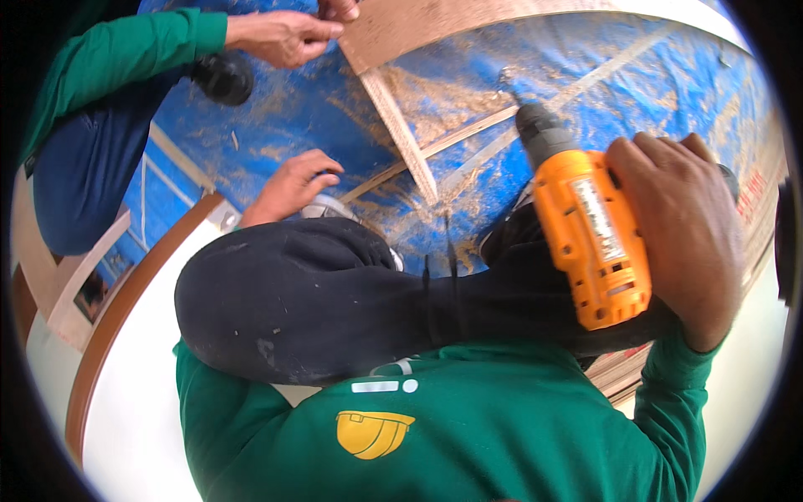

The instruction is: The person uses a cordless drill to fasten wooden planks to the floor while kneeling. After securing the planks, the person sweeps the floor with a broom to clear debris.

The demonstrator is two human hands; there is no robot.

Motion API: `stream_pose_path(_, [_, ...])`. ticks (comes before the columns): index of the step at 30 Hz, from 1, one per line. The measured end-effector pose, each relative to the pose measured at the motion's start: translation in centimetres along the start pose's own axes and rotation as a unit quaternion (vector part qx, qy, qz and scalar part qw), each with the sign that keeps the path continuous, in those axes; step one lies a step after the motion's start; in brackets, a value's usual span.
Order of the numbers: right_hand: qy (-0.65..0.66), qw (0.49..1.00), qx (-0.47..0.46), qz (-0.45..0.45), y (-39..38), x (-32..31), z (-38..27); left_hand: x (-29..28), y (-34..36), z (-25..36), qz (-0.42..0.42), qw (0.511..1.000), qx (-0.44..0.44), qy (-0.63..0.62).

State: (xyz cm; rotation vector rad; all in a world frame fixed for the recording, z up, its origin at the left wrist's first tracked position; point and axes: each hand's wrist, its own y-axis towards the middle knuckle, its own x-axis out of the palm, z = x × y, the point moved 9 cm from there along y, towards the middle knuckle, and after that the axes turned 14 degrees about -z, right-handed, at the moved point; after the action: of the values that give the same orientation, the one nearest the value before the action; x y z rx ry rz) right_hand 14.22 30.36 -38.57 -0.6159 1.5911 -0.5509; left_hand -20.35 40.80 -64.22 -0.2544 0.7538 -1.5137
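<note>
Strip [400, 134] meets wooden panel [452, 21] over blue sheet [284, 105], fastening judged unfinished; orange drill [590, 238] above the right leg, clasped by right grip [684, 222]; left grip [293, 186] loosely curled, apparently empty.

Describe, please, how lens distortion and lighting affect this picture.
Head view: black vignetting surrounds the scene; the brown edge at left bows, probably from the fisheye lens; the white panel beside it looks washed out; the orange drill keeps a fairly crisp outline.
</note>
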Motion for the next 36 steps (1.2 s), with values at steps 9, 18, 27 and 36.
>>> stream_pose_path(9, [-0.077, 0.994, -0.055, -0.05, 3.3, 1.8, 1.1, 3.5, -12.8, -11.4, 0.344, 0.889, -0.266, -0.143])
stream_pose_path(18, [0.013, 0.99, -0.068, -0.12, 4.2, 0.9, 1.9, -3.4, -25.7, -9.6, 0.156, 0.881, -0.436, -0.1])
stream_pose_path(27, [0.087, 0.99, -0.1, -0.039, -3.5, 2.7, -2.1, -2.9, -20.0, 6.5, -0.087, 0.908, -0.36, -0.194])
stream_pose_path(36, [0.339, 0.937, 0.057, -0.068, -7.6, 6.4, -6.8, -6.2, -15.0, 22.2, -0.129, 0.944, -0.264, -0.147])
